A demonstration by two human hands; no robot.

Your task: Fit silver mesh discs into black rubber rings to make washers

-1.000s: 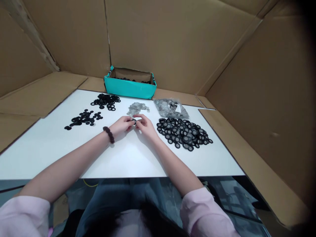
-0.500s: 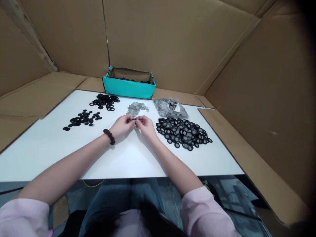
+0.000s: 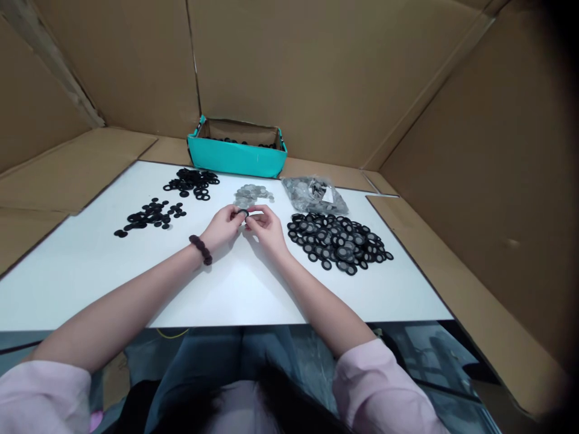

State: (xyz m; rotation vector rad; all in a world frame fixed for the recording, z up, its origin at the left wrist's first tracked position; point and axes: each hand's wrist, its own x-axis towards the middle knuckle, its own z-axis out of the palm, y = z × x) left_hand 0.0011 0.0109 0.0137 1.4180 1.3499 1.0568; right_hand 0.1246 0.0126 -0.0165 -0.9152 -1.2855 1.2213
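Between my two hands, over the middle of the white table, is a small black ring with a paler centre (image 3: 243, 213). My left hand (image 3: 222, 225) pinches its left side between thumb and fingers. My right hand (image 3: 266, 228) is closed on its right side, with the thumb at the edge. Just beyond the fingertips lies a small pile of translucent grey discs (image 3: 251, 194). Right of my right hand spreads a large heap of black rings with grey centres (image 3: 341, 241).
Black rings (image 3: 192, 182) and small black discs (image 3: 151, 214) lie in piles on the left of the white table (image 3: 217, 295). A turquoise box (image 3: 237, 158) with black pieces stands at the back. Beside it lies a clear bag of grey discs (image 3: 312, 194). Cardboard walls (image 3: 289, 72) enclose the table.
The ring has tilted so its round face shows more, and it sits slightly higher between my fingers. The fingers of my right hand have loosened a little. The piles look unchanged.
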